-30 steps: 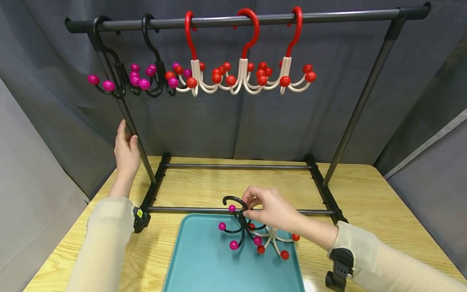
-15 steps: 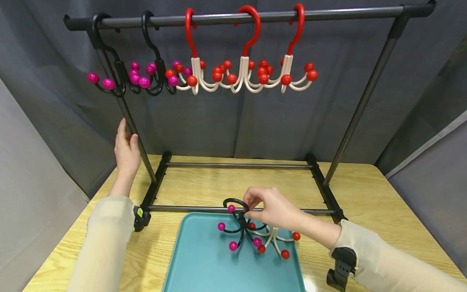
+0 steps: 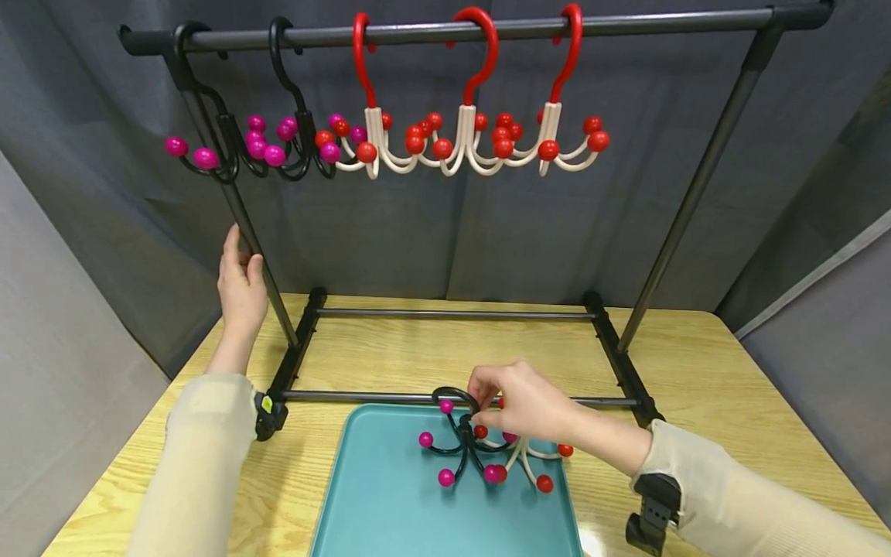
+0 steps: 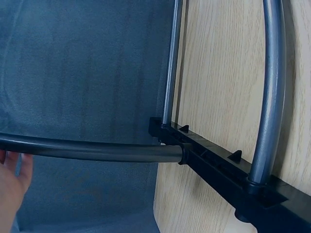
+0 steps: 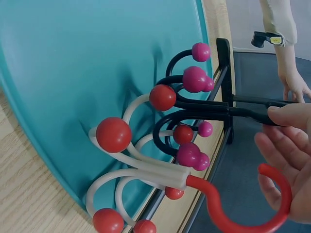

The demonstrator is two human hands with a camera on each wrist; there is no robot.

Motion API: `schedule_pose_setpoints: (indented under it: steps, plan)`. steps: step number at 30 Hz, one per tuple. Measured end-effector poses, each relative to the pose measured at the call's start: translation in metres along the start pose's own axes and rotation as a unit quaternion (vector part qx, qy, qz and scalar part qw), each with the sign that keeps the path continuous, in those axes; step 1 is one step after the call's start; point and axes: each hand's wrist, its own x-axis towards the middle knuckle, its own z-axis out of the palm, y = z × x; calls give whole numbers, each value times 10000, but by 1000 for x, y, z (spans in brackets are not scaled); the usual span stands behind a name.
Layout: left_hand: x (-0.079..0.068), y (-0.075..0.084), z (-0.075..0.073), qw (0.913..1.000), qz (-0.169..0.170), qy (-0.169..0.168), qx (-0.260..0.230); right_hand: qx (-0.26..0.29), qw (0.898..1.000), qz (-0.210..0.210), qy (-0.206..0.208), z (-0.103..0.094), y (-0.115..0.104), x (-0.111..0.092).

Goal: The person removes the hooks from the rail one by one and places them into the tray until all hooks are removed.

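Observation:
My right hand [image 3: 524,401] pinches the hook of a black multi-arm hanger [image 3: 465,435] between thumb and fingers. The hanger has magenta balls on its arm ends and stands over the far part of a teal tray [image 3: 390,503]. Close beside it is a white hanger [image 5: 163,174] with red balls; its red hook overlaps my hand in the right wrist view, while in the head view my hand covers much of its top. My left hand [image 3: 242,292] touches the left post [image 3: 279,311] of a dark metal rack, fingers behind the post and thumb in front.
From the rack's top bar [image 3: 654,25] hang two black hangers [image 3: 302,128] with magenta balls and three white hangers [image 3: 466,131] with red hooks and balls. The rack's base bars [image 3: 390,398] cross the wooden table [image 3: 685,387] just behind the tray. A grey curtain [image 3: 529,240] backs it.
My right hand has shifted slightly right and down, and the black hanger has come lower and turned a little with it. The left hand stays at the post.

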Motion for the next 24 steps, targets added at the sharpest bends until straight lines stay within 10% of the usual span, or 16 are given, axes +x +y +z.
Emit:
schedule_pose_setpoints:
  steps: [24]
  plan:
    - [0, 0, 0, 10000, -73, -28, -2, -904, 9947, 456, -153, -4, 5, -6]
